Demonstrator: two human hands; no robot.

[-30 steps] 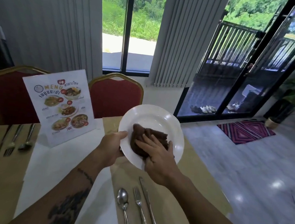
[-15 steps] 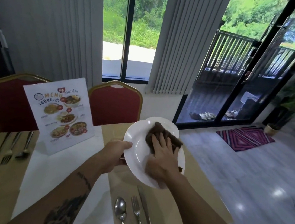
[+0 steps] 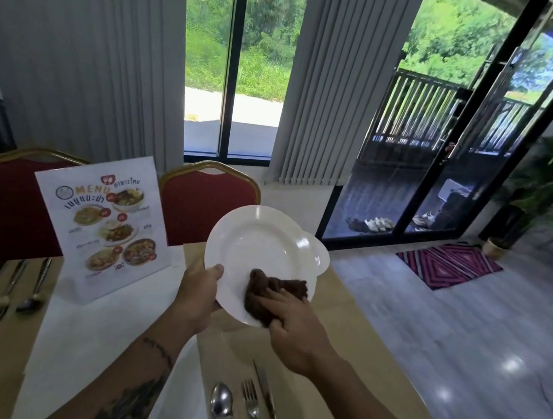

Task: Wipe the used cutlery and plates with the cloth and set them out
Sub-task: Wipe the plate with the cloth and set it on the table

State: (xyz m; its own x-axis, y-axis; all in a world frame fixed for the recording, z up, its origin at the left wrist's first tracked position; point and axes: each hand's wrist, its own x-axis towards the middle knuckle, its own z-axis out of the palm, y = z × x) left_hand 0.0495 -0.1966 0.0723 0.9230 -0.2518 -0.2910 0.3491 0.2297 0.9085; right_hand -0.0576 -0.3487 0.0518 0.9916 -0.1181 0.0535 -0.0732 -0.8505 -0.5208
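Observation:
I hold a white plate (image 3: pixel 257 245) tilted up above the table's right placemat (image 3: pixel 336 364). My left hand (image 3: pixel 198 291) grips its lower left rim, thumb on top. My right hand (image 3: pixel 292 328) holds a crumpled brown cloth (image 3: pixel 272 293) against the plate's lower right part, fingers curled over the cloth. A second white rim (image 3: pixel 318 257) shows behind the plate's right edge. On the placemat below lie a spoon (image 3: pixel 222 406), a fork (image 3: pixel 251 409) and a knife (image 3: pixel 265 397), side by side.
A standing menu card (image 3: pixel 107 231) is on the white runner to the left. Another knife, fork and spoon set (image 3: pixel 6 295) lies at the far left. Two red chairs (image 3: pixel 206 208) face the table's far side. Grey floor and a glass door are to the right.
My right hand has slid the cloth from the plate's upper middle down to its lower right rim. The plate has tipped up more toward me.

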